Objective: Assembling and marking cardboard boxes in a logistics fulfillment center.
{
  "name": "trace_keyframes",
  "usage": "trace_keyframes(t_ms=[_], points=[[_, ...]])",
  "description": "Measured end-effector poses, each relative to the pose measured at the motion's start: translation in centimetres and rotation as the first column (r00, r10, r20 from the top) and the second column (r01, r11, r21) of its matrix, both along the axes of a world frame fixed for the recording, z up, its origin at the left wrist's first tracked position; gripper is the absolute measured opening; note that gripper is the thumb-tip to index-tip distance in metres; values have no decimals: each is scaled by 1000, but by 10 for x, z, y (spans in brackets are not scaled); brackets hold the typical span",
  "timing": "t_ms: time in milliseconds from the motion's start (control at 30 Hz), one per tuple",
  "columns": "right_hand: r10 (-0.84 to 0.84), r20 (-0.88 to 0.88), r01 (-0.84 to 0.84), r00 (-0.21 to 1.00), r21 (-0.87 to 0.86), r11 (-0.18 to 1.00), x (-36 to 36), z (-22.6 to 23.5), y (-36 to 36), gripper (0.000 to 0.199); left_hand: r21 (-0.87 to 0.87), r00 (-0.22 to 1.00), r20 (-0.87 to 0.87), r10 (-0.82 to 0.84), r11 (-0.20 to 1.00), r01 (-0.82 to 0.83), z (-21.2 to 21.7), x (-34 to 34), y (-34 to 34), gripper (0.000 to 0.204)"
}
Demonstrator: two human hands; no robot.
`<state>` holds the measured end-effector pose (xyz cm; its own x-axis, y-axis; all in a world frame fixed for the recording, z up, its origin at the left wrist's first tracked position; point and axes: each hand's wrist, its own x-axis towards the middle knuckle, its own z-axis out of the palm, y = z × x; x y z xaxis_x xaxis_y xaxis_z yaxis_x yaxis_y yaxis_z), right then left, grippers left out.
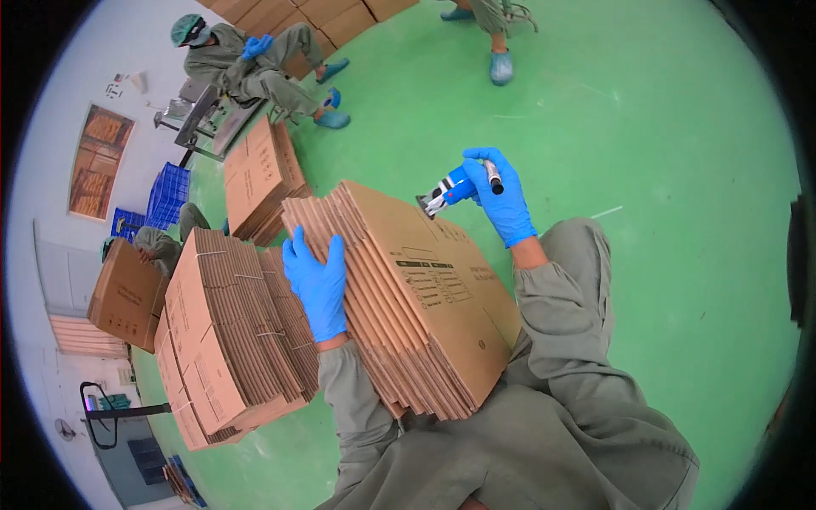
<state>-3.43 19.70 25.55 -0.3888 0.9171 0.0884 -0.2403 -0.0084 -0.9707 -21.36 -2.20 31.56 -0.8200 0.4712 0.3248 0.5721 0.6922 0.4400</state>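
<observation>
A stack of flattened cardboard boxes (476, 297) stands on edge, leaning against my lap, its printed brown face turned to the right. My left hand (316, 280), in a blue glove, lies against the folded edges on the stack's left side, fingers stretched and thumb apart. Above the upper right edge of the front box is my right hand (503, 200), also gloved in blue. It is closed around a blue-and-white hand-held stamp-like tool (448, 192), whose dark end points down-left near the cardboard. A silver marker with a black end (493, 176) is held in the same hand.
Strapped bundles of flattened boxes (204, 340) stand close on my left, with another stack (255, 183) beyond. Blue crates (167, 194) are by the wall. A person (255, 68) sits at the far left, another (489, 34) at the top; a third handles a box (127, 289).
</observation>
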Motion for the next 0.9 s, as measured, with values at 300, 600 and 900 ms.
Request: trace_keyframes(t_ms=[300, 600, 900], points=[[20, 541, 19, 841, -66, 998, 9, -158, -12, 29, -49, 972, 197, -128, 989, 140, 5, 9, 7, 90], [46, 431, -116, 901, 137, 984, -20, -160, -48, 27, -100, 968, 140, -209, 969, 224, 0, 4, 9, 90], [62, 390, -23, 919, -102, 994, -4, -144, -15, 24, -23, 942, 254, -217, 973, 231, 2, 9, 9, 86]])
